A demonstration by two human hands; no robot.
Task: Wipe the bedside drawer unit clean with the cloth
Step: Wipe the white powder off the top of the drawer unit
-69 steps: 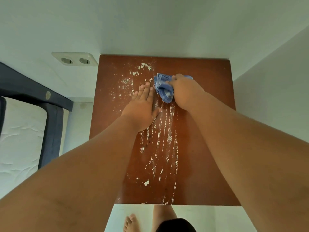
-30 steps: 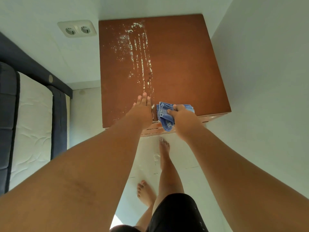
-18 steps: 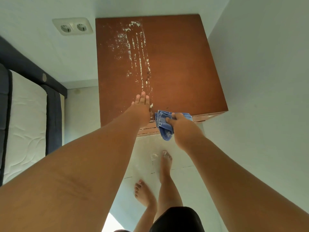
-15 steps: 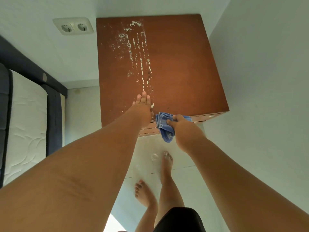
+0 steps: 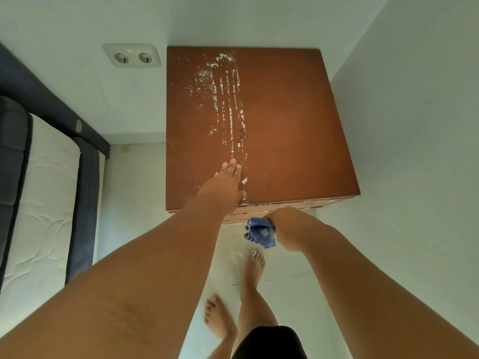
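The brown bedside drawer unit fills the upper middle of the head view, seen from above. White powder streaks run down its top from the back toward the front edge. My left hand lies flat with straight fingers on the top near the front edge, beside the streaks. My right hand grips a bunched blue cloth just off and below the front edge, in front of the drawer face.
A double wall socket sits left of the unit. A bed with a dark frame and white mattress lies at the left. A white wall closes the right side. My bare feet stand on the pale floor in front.
My right hand has drawn the cloth from the back of the top along the powder to the front edge and off it, now lower. My left hand slid to the front edge.
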